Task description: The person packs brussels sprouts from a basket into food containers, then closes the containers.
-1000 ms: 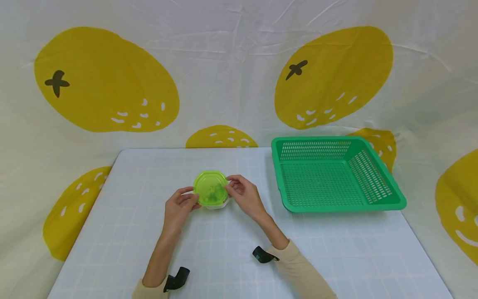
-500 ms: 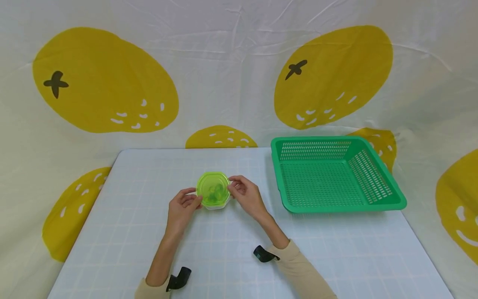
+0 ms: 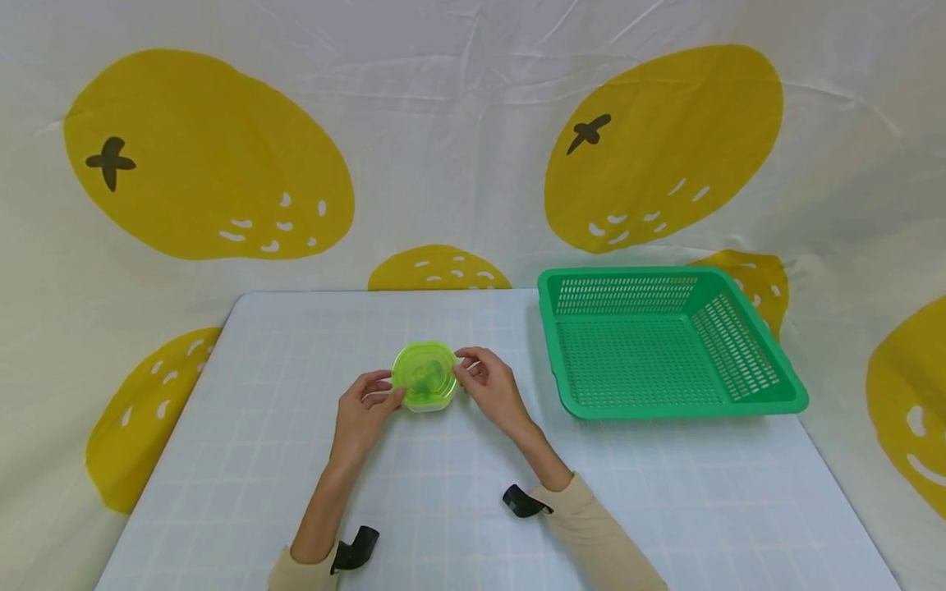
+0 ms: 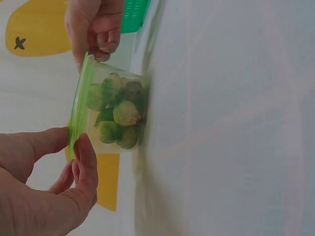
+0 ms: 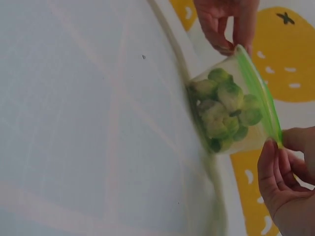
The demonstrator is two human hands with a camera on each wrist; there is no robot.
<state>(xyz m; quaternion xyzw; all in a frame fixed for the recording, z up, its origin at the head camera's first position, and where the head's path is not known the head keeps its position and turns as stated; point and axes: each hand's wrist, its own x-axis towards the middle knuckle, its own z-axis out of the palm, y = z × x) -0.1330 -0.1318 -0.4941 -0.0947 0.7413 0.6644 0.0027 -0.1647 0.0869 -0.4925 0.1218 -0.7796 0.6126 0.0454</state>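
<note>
A clear plastic food container [image 4: 108,72] with a translucent green lid [image 3: 424,373] on top stands on the table. Through its walls several Brussels sprouts [image 4: 118,110] show, piled inside. At the lid's left edge my left hand [image 3: 364,417] pinches the rim between thumb and fingers. My right hand [image 3: 493,394] does the same on the opposite side, its thumb over the lid and fingers below the edge. In the right wrist view the lid [image 5: 258,96] lies along the container's rim.
A large green plastic basket [image 3: 628,361] with slotted walls stands at the table's right back. The table [image 3: 458,509] has a pale checked cloth, and behind it hangs a white curtain [image 3: 451,164] printed with yellow fruit.
The lid and container have shifted slightly to the right, and my left hand has moved with them. The lid sits more evenly over the container than before.
</note>
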